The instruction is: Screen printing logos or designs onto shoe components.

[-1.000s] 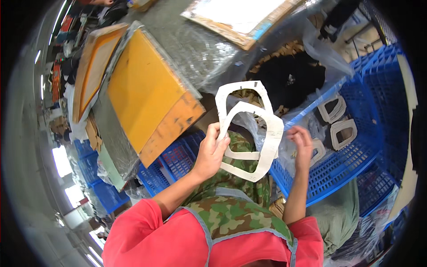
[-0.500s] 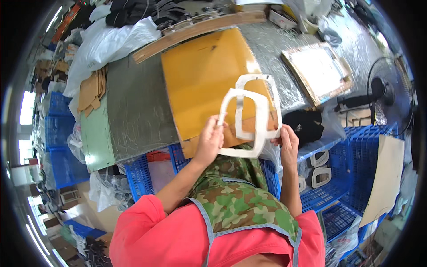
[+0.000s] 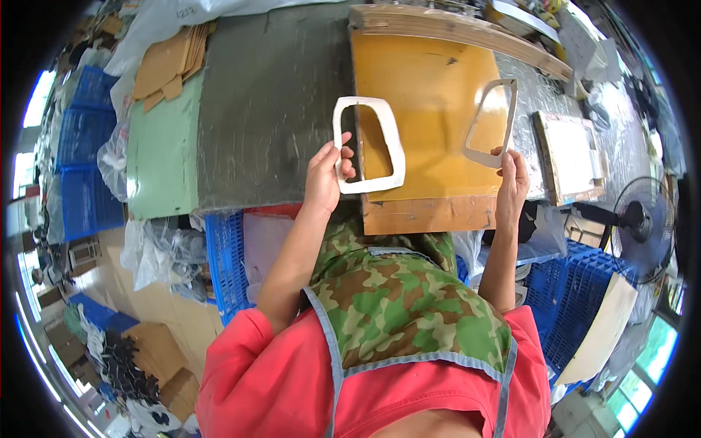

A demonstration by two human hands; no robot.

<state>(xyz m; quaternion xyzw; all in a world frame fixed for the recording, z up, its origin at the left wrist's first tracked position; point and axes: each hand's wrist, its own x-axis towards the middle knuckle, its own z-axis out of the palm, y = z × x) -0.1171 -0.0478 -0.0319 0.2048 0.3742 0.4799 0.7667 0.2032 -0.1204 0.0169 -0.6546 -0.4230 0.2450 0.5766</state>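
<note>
My left hand grips the left side of a white frame-shaped piece, a rounded ring with a large opening. It is held up over the seam between the dark grey sheet and the yellow board. A second frame-shaped piece, seen more edge-on and partly blurred, is pinched at its lower corner by my right hand. That one hangs above the right edge of the yellow board. The two pieces are apart from each other.
A wooden bar lies along the board's far edge. Beyond its right side is a shallow framed tray, then a black fan. Brown cardboard pieces rest on the pale green sheet. Blue crates stand below the table.
The two frame-shaped pieces overlapped before and are now separated. My left hand has moved left with one, my right hand right with the other. The view has turned rightward.
</note>
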